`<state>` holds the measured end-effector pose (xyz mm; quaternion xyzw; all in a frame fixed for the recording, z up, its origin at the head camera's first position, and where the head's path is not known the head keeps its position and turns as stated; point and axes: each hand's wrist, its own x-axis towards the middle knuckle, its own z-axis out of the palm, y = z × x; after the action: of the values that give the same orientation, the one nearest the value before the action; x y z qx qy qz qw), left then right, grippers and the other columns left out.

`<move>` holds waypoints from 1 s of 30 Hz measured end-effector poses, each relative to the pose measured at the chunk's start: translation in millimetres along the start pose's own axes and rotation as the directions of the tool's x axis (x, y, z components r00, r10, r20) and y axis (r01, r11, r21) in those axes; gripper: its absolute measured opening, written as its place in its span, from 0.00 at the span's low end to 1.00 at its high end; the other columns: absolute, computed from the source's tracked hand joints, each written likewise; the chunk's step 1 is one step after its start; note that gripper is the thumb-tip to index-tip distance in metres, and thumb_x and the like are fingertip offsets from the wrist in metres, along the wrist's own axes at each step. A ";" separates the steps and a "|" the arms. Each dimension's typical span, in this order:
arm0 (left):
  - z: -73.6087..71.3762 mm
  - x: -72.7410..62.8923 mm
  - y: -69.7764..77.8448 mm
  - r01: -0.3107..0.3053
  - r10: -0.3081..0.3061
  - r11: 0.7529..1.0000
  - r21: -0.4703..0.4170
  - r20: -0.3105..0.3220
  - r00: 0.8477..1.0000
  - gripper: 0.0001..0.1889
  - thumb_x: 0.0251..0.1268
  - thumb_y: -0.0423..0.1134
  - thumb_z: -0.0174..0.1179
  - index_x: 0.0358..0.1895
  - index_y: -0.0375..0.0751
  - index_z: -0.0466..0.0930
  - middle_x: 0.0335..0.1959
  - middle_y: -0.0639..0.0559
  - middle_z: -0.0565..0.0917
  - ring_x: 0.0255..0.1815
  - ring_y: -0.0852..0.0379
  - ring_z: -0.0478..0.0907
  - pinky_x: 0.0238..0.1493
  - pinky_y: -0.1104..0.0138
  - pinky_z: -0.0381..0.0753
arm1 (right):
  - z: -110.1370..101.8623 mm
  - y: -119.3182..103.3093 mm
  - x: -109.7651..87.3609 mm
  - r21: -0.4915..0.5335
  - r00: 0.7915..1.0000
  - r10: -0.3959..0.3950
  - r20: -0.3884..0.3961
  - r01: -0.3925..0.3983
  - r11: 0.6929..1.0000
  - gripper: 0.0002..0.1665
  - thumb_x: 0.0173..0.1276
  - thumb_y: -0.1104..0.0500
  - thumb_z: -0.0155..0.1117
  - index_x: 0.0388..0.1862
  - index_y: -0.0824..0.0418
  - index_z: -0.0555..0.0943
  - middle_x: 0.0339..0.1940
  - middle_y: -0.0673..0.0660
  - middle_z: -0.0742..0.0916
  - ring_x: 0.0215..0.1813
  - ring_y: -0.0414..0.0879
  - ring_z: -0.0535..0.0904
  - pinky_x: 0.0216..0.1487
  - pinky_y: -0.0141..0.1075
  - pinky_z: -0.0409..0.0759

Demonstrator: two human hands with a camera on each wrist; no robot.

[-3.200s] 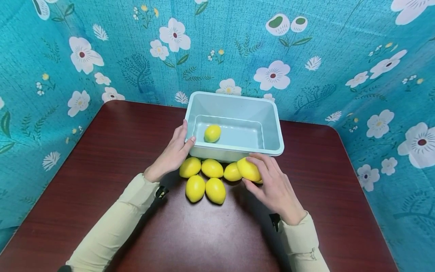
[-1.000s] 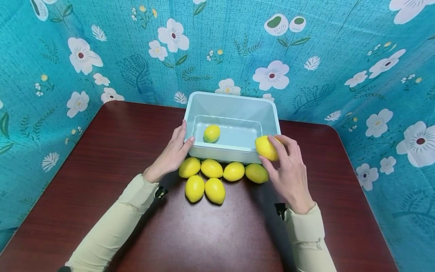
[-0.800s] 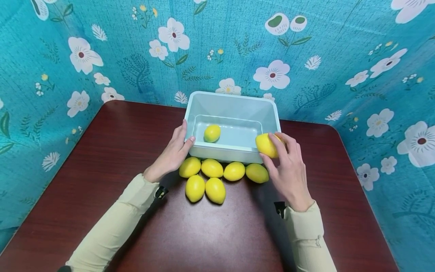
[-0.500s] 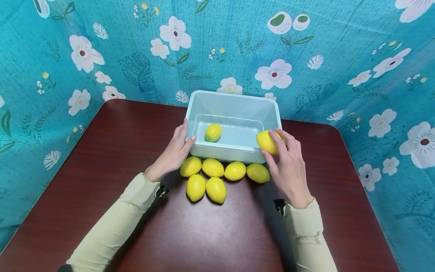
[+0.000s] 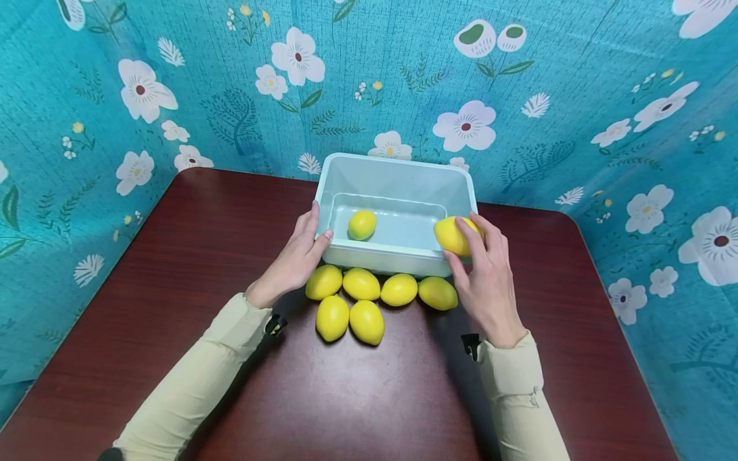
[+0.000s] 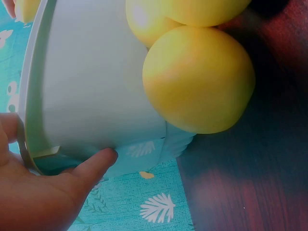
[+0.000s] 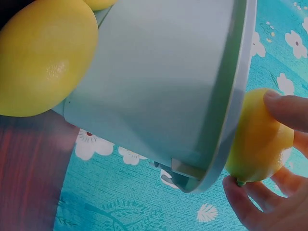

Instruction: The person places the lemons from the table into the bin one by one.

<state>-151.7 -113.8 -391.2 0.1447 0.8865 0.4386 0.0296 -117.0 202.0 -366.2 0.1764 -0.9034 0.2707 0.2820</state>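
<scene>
In the head view, a pale blue plastic bin (image 5: 398, 259) stands at the table's far side with one lemon (image 5: 362, 225) inside. My left hand (image 5: 291, 259) grips the bin's left front corner; the left wrist view has the wall between thumb and fingers. Held in my right hand (image 5: 487, 275) is a yellow lemon (image 5: 451, 235) at the right front rim. The right wrist view puts this lemon (image 7: 262, 139) just above the rim, pinched between thumb and fingers. Several more lemons (image 5: 360, 284) lie on the table along the bin's front, two of them (image 5: 366, 322) nearer me.
The dark red-brown table (image 5: 346, 403) has rounded far corners. Behind it and at both sides hangs a turquoise floral cloth (image 5: 369, 83), close to the bin's back.
My right hand picked a lemon up from the row before the bin and carried it right and up to the rim. Lately it moved slightly farther forward. The left hand stayed on the bin.
</scene>
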 end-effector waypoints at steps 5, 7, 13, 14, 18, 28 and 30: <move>0.1 0.1 0.3 -0.003 0.003 1.000 -0.002 0.000 1.000 0.36 0.79 0.50 0.36 0.77 0.40 0.29 0.78 0.41 0.42 0.77 0.46 0.49 0.75 0.50 0.51 | 2.2 0.1 1.0 0.019 1.000 0.019 -0.014 -0.018 1.000 0.34 0.62 0.65 0.69 0.67 0.60 0.72 0.69 0.65 0.69 0.67 0.59 0.65 0.61 0.51 0.69; 0.3 0.1 0.0 -0.003 0.003 1.000 0.000 0.000 1.000 0.36 0.79 0.50 0.37 0.77 0.39 0.29 0.78 0.41 0.42 0.77 0.46 0.49 0.75 0.50 0.51 | 3.0 0.3 1.6 0.025 1.000 0.026 -0.013 -0.025 0.999 0.33 0.62 0.64 0.69 0.67 0.60 0.72 0.68 0.65 0.69 0.67 0.59 0.65 0.61 0.50 0.70; 0.5 -0.5 -0.2 -0.002 0.002 1.000 -0.002 -0.004 1.000 0.36 0.79 0.49 0.36 0.77 0.39 0.29 0.78 0.40 0.42 0.77 0.46 0.49 0.75 0.50 0.51 | 5.8 0.4 2.6 0.018 0.999 0.043 0.012 -0.043 0.999 0.33 0.62 0.63 0.69 0.67 0.60 0.72 0.66 0.66 0.70 0.66 0.59 0.65 0.59 0.51 0.71; 0.5 -0.5 0.0 -0.002 0.002 1.000 -0.002 -0.004 1.000 0.36 0.79 0.49 0.36 0.77 0.39 0.29 0.78 0.40 0.42 0.77 0.46 0.49 0.75 0.50 0.51 | 6.2 0.5 2.8 0.016 0.999 0.044 0.016 -0.044 0.999 0.33 0.62 0.63 0.69 0.67 0.60 0.72 0.66 0.66 0.70 0.66 0.59 0.65 0.59 0.51 0.70; 0.6 -0.5 0.1 -0.003 0.003 1.000 -0.002 -0.004 1.000 0.36 0.79 0.49 0.36 0.77 0.39 0.29 0.78 0.40 0.42 0.77 0.47 0.49 0.75 0.50 0.51 | 7.8 0.8 3.9 0.008 0.999 0.042 0.028 -0.042 0.999 0.32 0.63 0.62 0.68 0.67 0.59 0.72 0.66 0.65 0.71 0.66 0.60 0.65 0.59 0.53 0.70; 0.6 -0.5 -0.2 -0.005 0.005 1.000 -0.004 -0.007 1.000 0.36 0.79 0.49 0.36 0.77 0.39 0.29 0.78 0.41 0.42 0.77 0.47 0.49 0.75 0.50 0.50 | 9.1 -1.2 7.0 -0.008 0.998 0.036 0.059 -0.035 0.999 0.29 0.65 0.63 0.66 0.65 0.61 0.73 0.68 0.65 0.71 0.66 0.62 0.65 0.60 0.53 0.68; 0.7 -0.6 -0.2 -0.005 0.005 1.000 -0.006 -0.009 1.000 0.36 0.79 0.49 0.36 0.77 0.39 0.29 0.78 0.41 0.42 0.77 0.47 0.49 0.75 0.50 0.50 | 9.7 -1.0 7.1 -0.010 0.997 0.033 0.063 -0.032 0.999 0.29 0.65 0.63 0.65 0.65 0.61 0.73 0.68 0.65 0.71 0.65 0.63 0.65 0.60 0.53 0.68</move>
<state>-151.0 -113.5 -391.8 0.1450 0.8850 0.4418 0.0249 -126.1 194.3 -368.3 0.1689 -0.9158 0.2653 0.2497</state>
